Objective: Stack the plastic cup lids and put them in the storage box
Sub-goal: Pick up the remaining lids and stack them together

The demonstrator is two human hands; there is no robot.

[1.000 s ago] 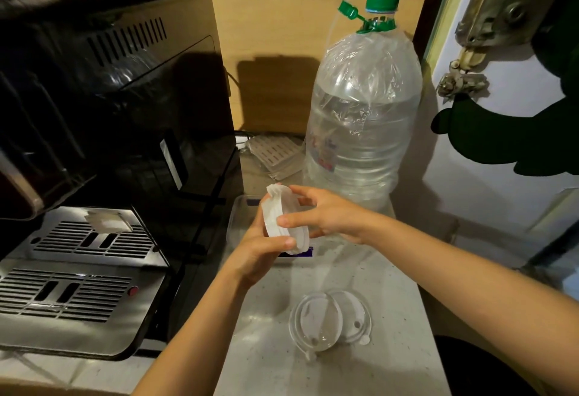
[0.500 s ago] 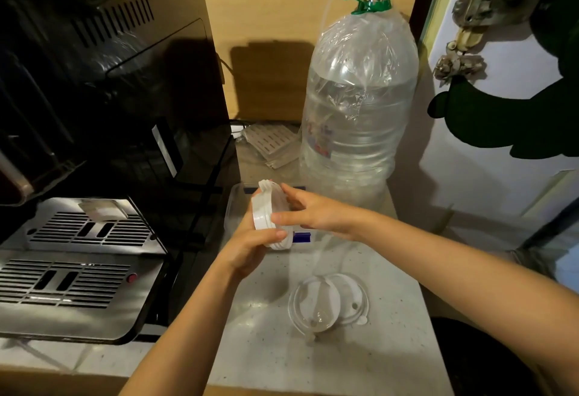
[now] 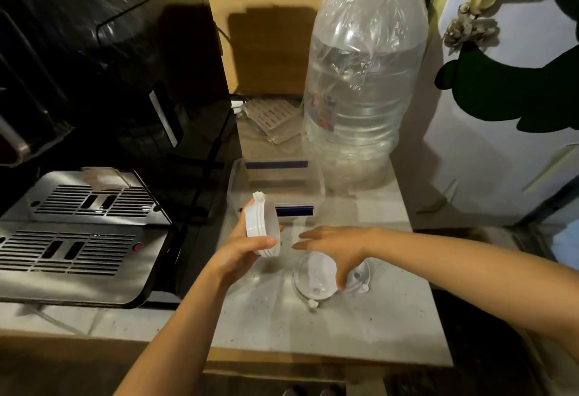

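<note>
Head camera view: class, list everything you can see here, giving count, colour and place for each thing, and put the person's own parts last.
Stack of lids: one stack, white, held on edge in the left hand, in front of the box.
Loose lids: two, clear, overlapping on the counter under the right hand.
Storage box: one, clear with blue clips, open, behind the hands.
Water bottle: one, clear with green cap, behind the box at right.
Coffee machine: one, black with a steel drip tray, left.
Counter: one, pale speckled.
Left hand: fingers closed on the stack.
Right hand: fingers spread, reaching down to the loose lids.
</note>
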